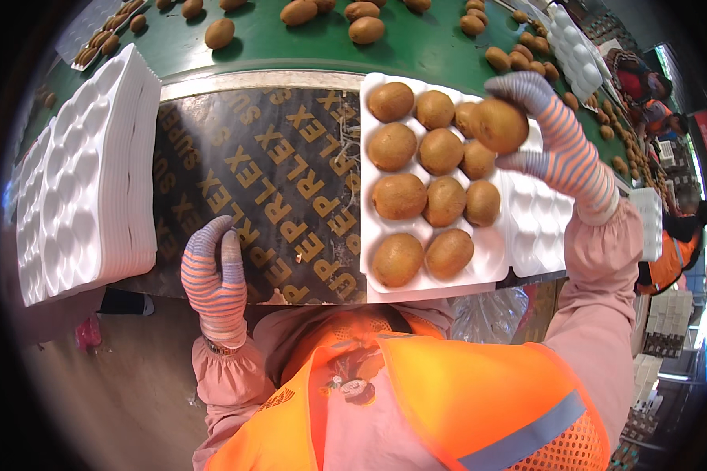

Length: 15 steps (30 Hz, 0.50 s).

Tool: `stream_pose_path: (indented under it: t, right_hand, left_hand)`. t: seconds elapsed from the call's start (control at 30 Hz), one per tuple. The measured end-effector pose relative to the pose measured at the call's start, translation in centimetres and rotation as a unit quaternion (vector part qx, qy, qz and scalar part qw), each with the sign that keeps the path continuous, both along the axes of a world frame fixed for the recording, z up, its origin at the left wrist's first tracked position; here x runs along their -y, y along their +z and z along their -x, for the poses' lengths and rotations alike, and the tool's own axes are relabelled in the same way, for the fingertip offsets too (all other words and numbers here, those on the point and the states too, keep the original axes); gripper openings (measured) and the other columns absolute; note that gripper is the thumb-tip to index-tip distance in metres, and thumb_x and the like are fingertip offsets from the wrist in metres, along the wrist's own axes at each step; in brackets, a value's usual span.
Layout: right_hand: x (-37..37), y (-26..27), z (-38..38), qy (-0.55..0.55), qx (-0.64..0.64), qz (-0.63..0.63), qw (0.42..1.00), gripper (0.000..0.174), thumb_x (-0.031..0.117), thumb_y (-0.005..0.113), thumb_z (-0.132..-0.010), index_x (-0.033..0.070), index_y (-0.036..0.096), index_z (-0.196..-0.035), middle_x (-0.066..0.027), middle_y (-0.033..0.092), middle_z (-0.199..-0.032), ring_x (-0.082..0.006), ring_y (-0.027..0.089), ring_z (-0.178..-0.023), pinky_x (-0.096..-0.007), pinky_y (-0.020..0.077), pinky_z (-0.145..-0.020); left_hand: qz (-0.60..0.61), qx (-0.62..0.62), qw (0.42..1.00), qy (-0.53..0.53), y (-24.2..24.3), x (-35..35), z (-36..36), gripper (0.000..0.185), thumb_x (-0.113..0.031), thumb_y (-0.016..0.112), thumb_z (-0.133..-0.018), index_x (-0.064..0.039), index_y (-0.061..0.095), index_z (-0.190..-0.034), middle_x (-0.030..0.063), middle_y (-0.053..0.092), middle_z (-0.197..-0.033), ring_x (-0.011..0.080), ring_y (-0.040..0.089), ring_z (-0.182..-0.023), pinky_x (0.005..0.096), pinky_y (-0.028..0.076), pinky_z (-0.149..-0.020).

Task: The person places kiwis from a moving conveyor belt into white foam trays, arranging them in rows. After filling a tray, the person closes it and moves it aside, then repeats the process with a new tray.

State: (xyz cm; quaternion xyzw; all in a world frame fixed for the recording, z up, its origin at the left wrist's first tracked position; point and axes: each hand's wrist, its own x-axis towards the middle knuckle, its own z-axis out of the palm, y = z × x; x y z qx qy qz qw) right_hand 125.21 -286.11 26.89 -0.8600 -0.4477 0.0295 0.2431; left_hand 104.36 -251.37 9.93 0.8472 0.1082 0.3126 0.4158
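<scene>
My right hand (545, 129), in a striped knit glove, grips a kiwifruit (499, 125) above the upper right of a white moulded tray (489, 259). Rows of brown kiwifruit (398, 196) sit in the tray's hollows; the hollow at its lower right holds none. Part of the tray's right side is hidden by the held fruit and my hand. My left hand (221, 277), gloved alike, rests at the near edge of the dark printed board (259, 206), holding nothing, its fingers slightly curled and the thumb apart from them.
Tall stacks of white moulded trays (126, 171) stand at the left. Beyond the board runs a green conveyor belt (306, 50) with scattered kiwifruit. More empty trays (539, 224) lie to the right of the filled one. Several people in orange vests (674, 259) are at the far right.
</scene>
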Motion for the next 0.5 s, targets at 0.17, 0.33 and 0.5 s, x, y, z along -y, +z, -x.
stream_pose_path:
  t: [0.17, 0.33, 0.5]
  right_hand:
    - [5.9, -2.3, 10.9, -0.078, -0.095, 0.167, 0.978, 0.076, 0.015, 0.085, -0.064, 0.007, 0.056, -0.133, -0.0188, 0.054, -0.125, -0.0419, 0.056, -0.115, -0.0444, 0.0484, -0.099]
    - [6.8, -5.7, 11.6, -0.035, -0.080, 0.153, 0.984, 0.074, 0.012, 0.084, -0.063, 0.007, 0.056, -0.131, -0.0185, 0.055, -0.127, -0.0411, 0.055, -0.117, -0.0451, 0.0484, -0.100]
    - [8.0, -5.7, 12.5, -0.020, -0.006, 0.039, 0.999, 0.065, 0.012, 0.079, -0.071, 0.004, 0.057, -0.131, -0.0195, 0.055, -0.129, -0.0422, 0.053, -0.120, -0.0457, 0.0478, -0.100]
  left_hand:
    - [-0.006, -0.004, 1.000, -0.008, -0.8, 0.1, -0.7, 0.017, -0.001, 0.061, -0.094, 0.001, 0.069, -0.109, 0.0105, 0.071, -0.101, 0.0208, 0.065, -0.089, 0.0310, 0.051, -0.086]
    - [-0.005, -0.009, 1.000, -0.008, -0.9, -0.2, -0.9, 0.017, -0.003, 0.059, -0.096, 0.001, 0.068, -0.110, 0.0108, 0.071, -0.103, 0.0195, 0.065, -0.092, 0.0307, 0.051, -0.088]
    - [0.090, 0.039, 0.995, -0.035, 0.3, 2.1, -0.6, 0.018, 0.000, 0.061, -0.094, 0.000, 0.068, -0.111, 0.0116, 0.070, -0.105, 0.0202, 0.065, -0.092, 0.0312, 0.051, -0.086]
